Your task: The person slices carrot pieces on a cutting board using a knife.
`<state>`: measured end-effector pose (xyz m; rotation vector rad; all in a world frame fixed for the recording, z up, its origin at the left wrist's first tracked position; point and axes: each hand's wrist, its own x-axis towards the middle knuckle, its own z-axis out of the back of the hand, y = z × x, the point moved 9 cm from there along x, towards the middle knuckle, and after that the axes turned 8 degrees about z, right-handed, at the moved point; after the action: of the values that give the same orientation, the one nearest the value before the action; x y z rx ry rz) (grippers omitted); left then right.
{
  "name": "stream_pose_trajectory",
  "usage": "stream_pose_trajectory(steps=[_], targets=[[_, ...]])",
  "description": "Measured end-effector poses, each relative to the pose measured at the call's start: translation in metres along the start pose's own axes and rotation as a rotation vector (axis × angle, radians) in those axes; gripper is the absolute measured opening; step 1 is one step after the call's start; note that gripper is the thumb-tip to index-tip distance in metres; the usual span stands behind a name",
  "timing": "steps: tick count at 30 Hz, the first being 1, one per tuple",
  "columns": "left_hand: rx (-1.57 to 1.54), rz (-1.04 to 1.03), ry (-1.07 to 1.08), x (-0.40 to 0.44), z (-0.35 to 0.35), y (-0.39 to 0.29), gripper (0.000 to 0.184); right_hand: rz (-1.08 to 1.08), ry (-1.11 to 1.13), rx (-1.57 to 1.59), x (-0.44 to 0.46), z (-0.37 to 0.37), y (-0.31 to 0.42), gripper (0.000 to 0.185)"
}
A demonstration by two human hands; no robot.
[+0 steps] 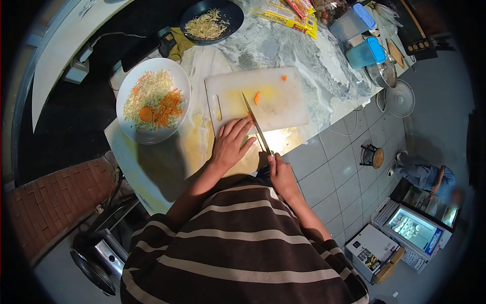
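On the marble counter lies a white cutting board (273, 109) with a handle slot at its left. My right hand (281, 175) is closed round the handle of a knife (257, 125), whose blade crosses the board's lower left part. My left hand (234, 142) rests at the board's lower edge, its fingertips against a small orange piece beside the blade. Two more orange pieces (257, 98) lie farther up and right on the board. A white plate (125, 93) to the left holds shredded orange and pale vegetables and a round orange slice.
A dark pan (238, 19) with pale sprouts stands at the back. Yellow packets (283, 16), blue-lidded containers (365, 53) and a metal strainer (383, 74) are at the back right. A person (428, 177) is beyond the counter at right, near a stool (373, 156).
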<state>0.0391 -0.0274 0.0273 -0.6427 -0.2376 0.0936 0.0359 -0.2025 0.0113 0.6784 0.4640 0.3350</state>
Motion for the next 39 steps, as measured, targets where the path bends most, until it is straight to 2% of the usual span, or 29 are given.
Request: stream_pose_trajectory(steps=[9, 12, 14, 19, 21, 22, 24, 25, 26, 28, 29, 32, 33, 37, 39], targets=[[-0.034, 0.012, 0.023, 0.001, 0.002, -0.001, 0.046, 0.001, 0.035, -0.018, 0.002, 0.000, -0.001, 0.031], [-0.151, 0.026, -0.064, 0.011, 0.013, -0.001, 0.042, -0.002, 0.049, -0.031, 0.005, -0.003, -0.005, 0.032], [-0.382, 0.133, -0.198, 0.032, 0.034, 0.010, 0.037, -0.020, 0.067, -0.028, 0.004, -0.006, -0.007, 0.033], [-0.415, 0.018, -0.304, 0.110, 0.072, -0.013, 0.029, -0.028, 0.068, -0.072, 0.005, -0.006, -0.010, 0.035], [-0.449, -0.195, -0.203, 0.135, 0.073, -0.046, 0.032, -0.028, 0.071, -0.076, 0.005, -0.007, -0.011, 0.034], [-0.450, -0.194, -0.201, 0.144, 0.071, -0.052, 0.032, -0.027, 0.076, -0.079, 0.005, -0.007, -0.012, 0.034], [-0.313, -0.409, -0.130, 0.152, 0.060, -0.082, 0.037, -0.026, 0.076, -0.084, 0.005, -0.008, -0.012, 0.034], [-0.188, -0.436, -0.028, 0.155, 0.041, -0.086, 0.053, -0.026, 0.076, -0.090, 0.005, -0.008, -0.012, 0.034], [-0.188, -0.435, -0.023, 0.153, 0.033, -0.085, 0.053, -0.030, 0.077, -0.087, 0.005, -0.008, -0.012, 0.034], [0.125, -0.504, 0.006, 0.140, -0.004, -0.083, 0.065, -0.036, 0.085, -0.119, 0.005, -0.007, -0.009, 0.034], [0.223, -0.493, 0.112, 0.127, -0.044, -0.065, 0.071, -0.040, 0.084, -0.115, 0.003, -0.007, -0.008, 0.034], [0.210, -0.473, 0.151, 0.122, -0.048, -0.059, 0.069, -0.081, 0.077, -0.164, 0.002, -0.007, -0.009, 0.033], [0.185, -0.419, 0.149, 0.125, -0.048, -0.054, 0.069, -0.055, 0.072, -0.141, 0.003, -0.006, -0.008, 0.033], [0.142, -0.436, 0.174, 0.128, -0.047, -0.059, 0.068, -0.004, 0.064, -0.085, 0.005, -0.006, -0.009, 0.032], [0.035, -0.412, 0.090, 0.133, -0.030, -0.058, 0.060, 0.001, 0.062, -0.083, 0.007, -0.002, -0.008, 0.032]])
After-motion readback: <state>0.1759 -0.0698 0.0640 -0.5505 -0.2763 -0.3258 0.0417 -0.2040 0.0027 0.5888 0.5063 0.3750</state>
